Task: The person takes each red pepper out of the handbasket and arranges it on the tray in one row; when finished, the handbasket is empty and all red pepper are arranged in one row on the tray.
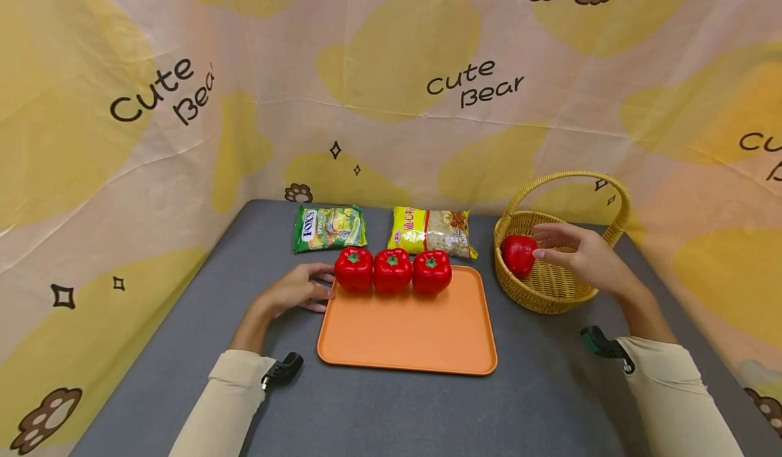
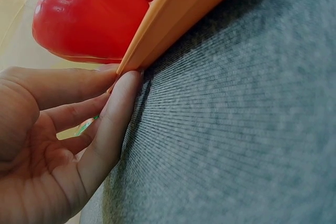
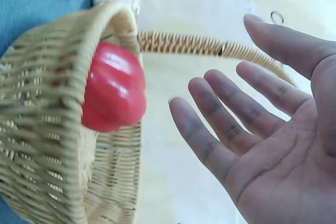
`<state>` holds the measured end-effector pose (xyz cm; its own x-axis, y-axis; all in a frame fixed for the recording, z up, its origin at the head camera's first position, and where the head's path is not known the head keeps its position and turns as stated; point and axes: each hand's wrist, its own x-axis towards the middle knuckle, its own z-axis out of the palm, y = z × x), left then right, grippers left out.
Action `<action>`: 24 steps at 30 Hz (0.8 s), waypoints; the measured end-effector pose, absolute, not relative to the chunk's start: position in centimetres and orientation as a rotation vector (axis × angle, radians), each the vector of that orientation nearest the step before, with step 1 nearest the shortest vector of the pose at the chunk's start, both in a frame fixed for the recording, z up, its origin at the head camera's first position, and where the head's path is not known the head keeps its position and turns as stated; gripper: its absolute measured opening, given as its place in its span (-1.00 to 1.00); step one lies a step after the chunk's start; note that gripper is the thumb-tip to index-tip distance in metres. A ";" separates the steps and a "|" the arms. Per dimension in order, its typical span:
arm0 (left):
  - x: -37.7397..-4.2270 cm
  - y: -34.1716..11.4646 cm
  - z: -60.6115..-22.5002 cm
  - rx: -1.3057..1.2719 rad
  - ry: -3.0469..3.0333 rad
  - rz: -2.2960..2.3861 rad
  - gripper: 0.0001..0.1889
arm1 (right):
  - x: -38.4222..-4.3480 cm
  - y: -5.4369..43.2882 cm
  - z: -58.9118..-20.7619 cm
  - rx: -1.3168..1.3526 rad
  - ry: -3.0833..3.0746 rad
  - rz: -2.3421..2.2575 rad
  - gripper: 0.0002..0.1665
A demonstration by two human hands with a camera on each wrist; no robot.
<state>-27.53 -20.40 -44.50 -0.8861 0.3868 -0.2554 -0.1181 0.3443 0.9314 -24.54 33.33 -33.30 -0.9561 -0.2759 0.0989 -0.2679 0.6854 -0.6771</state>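
My left hand (image 1: 301, 287) pinches the left edge of an orange tray (image 1: 408, 338) between thumb and fingers, near its back corner. In the left wrist view the fingertips (image 2: 128, 80) meet at the tray's rim, just below a red bell pepper (image 2: 86, 19). Three such peppers stand in a row along the tray's back edge. My right hand (image 1: 580, 253) is over a wicker basket (image 1: 544, 301), fingers spread and slightly bent. Another red bell pepper (image 3: 115, 87) lies inside the basket against its wall. The right wrist view shows a gap between it and the fingers.
Behind the tray lie a green FOX'S candy bag (image 1: 330, 228) and a yellow and clear food packet (image 1: 432, 231). The basket's tall handle (image 1: 568, 173) arches above its opening. A printed cloth (image 1: 391, 104) hangs around the grey table (image 1: 391, 409).
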 end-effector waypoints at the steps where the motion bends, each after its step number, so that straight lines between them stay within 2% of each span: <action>1: -27.5 -20.4 -44.5 0.224 2.177 1.568 -0.33 | -24.8 33.6 -33.2 -0.455 2.855 -1.165 -0.31; 13: -27.4 -20.5 -44.8 0.204 2.185 1.569 -0.33 | -28.5 35.3 -33.9 -0.373 2.633 -1.285 -0.23; 24: -27.7 -20.4 -44.7 0.210 2.181 1.576 -0.33 | -31.3 37.0 -35.3 -0.308 2.500 -1.369 -0.23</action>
<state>-27.68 -20.43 -44.68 -0.8922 0.3695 -0.2596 -0.1306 0.3391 0.9316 -31.29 37.05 -35.32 -0.9399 -0.3133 -0.1361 -0.0540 0.5296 -0.8465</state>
